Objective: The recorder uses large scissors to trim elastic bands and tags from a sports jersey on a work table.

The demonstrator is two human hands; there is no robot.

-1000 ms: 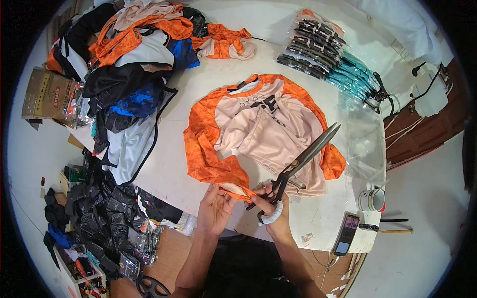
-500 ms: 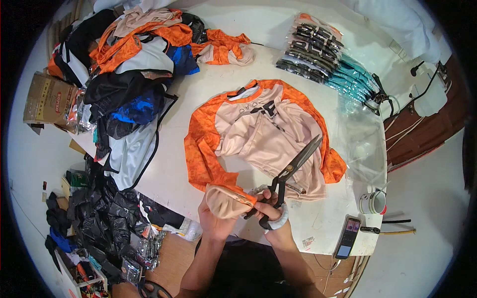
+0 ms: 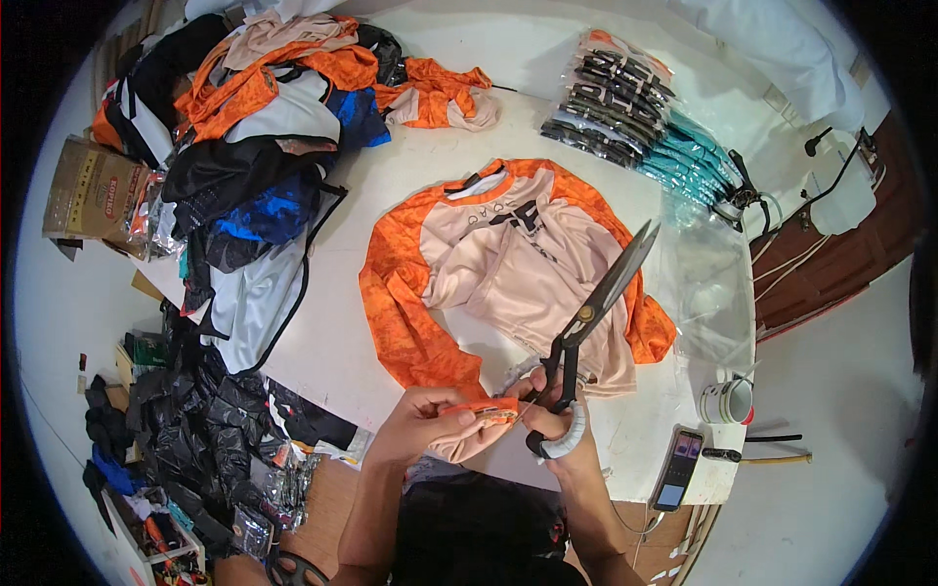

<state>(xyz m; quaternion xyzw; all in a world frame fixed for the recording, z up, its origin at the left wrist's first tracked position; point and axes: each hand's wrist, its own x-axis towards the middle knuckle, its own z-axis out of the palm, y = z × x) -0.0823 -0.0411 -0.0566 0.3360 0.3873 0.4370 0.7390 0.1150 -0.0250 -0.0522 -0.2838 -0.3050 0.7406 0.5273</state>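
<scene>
A long-sleeved shirt (image 3: 489, 264) with a peach body, orange sleeves and dark chest print lies on the white table. Near the table's front edge, my left hand (image 3: 405, 430) is closed on the shirt's left sleeve end, thumb on top. The gathered sleeve end (image 3: 467, 446) shows peach fabric and an orange edge. Large black scissors (image 3: 608, 293), one handle loop wrapped in white, sit in my right hand (image 3: 552, 415), blades pointing up and away over the shirt. The right fingertips are close beside the sleeve edge; whether they pinch it I cannot tell.
Mixed garments (image 3: 264, 195) pile up at the left beside a cardboard box (image 3: 93, 195). Bagged folded garments (image 3: 625, 107) are stacked at the back right. A mug (image 3: 725, 400) and a phone (image 3: 678, 472) rest near the right edge. Black plastic bags (image 3: 195, 410) lie below left.
My left hand has turned, and its thumb now presses on the sleeve end, which earlier was draped over the fingers. The scissors have shifted right, with the blades tilted more steeply away.
</scene>
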